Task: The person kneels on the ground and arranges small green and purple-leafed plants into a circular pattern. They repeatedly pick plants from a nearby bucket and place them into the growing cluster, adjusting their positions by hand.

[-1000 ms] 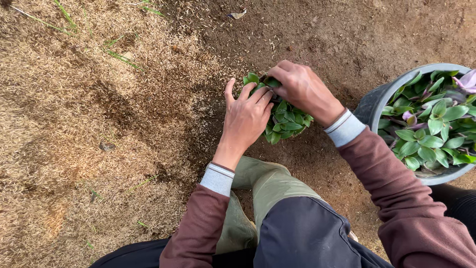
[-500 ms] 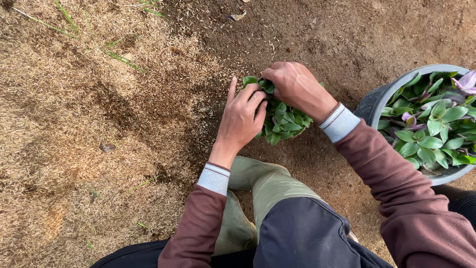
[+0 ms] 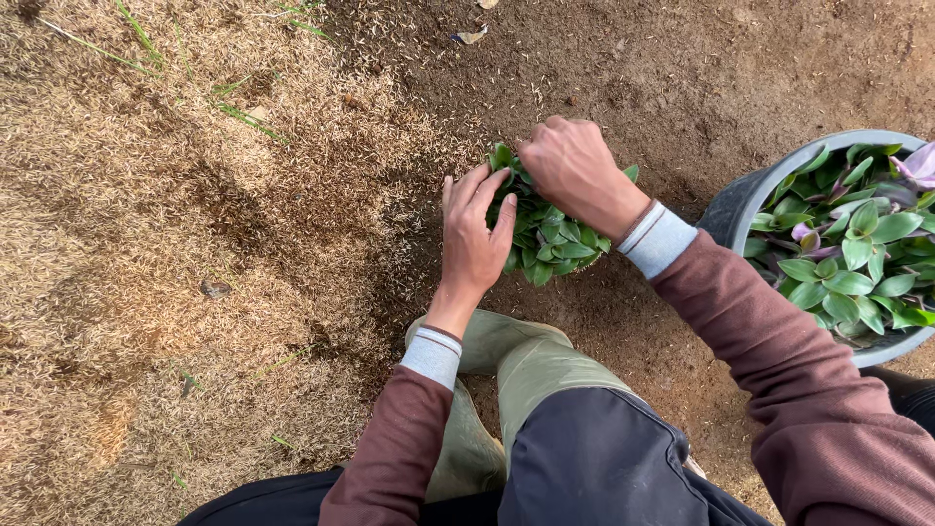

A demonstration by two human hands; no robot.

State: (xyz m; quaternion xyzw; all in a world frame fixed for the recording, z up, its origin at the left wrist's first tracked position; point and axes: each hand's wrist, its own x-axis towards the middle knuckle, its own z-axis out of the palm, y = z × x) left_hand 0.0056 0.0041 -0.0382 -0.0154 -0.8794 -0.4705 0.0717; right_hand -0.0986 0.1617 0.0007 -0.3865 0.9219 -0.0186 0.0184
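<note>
Now the left hand (image 3: 477,244) has slid closer, fingers spread against the plant (image 3: 545,234), the right hand (image 3: 575,170) cupped on top, bucket (image 3: 740,200) alongside.

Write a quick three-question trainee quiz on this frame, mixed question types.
1. True or false: both hands touch the clump of green plants on the soil.
2. Which side of the picture holds the grey bucket of leafy plants? A) left B) right C) top
3. What covers the ground left of the left hand?

Key:
1. True; the right hand rests on top, the left hand at its side.
2. B
3. Dry straw-coloured chaff with a few green grass blades.
</note>
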